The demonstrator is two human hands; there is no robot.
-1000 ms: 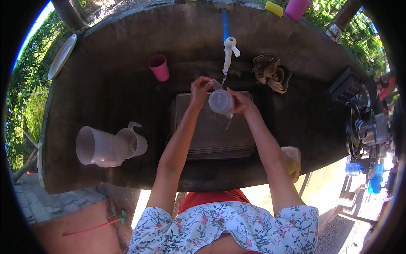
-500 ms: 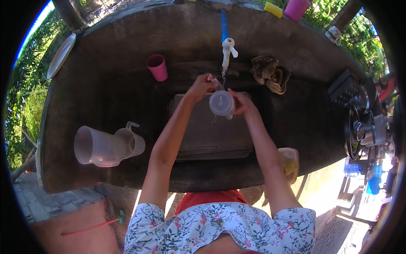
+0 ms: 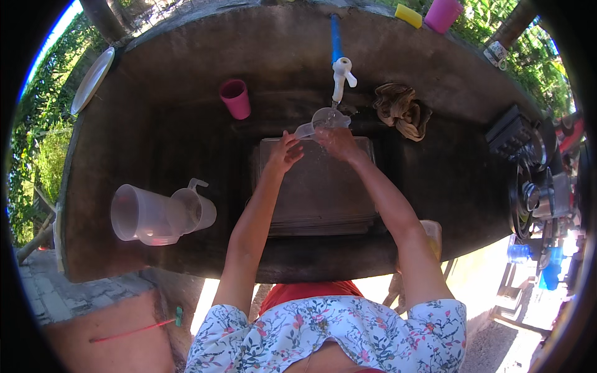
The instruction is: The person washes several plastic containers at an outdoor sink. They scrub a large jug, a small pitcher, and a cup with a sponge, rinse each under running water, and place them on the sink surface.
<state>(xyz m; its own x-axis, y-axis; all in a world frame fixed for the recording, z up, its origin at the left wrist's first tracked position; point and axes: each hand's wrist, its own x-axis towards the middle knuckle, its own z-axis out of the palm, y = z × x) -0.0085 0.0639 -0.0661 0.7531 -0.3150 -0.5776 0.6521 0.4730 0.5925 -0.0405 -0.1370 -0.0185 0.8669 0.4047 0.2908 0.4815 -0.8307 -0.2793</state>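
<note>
R hand (image 3: 337, 143) is holding clear plastic handled cup (image 3: 326, 116) under white plastic tap (image 3: 340, 78); L hand (image 3: 285, 153), loosely spread, is hovering nr handle (image 3: 304, 131).

Support surface: I have a dark, wide concrete basin (image 3: 152, 87) with raised walls in view. At centre, a stack of flat sheets (image 3: 320, 199) lies on the basin floor. Left of the stack, I locate a large translucent pitcher (image 3: 132, 213) and a smaller handled jug (image 3: 200, 209), both lying tilted, in contact. Toward the rear wall, I register a pink cup (image 3: 237, 107) on the left and a crumpled brown cloth (image 3: 403, 112) on the right. Upon the far rim: a yellow block (image 3: 408, 16), beside a pink tumbler (image 3: 443, 15).
</note>
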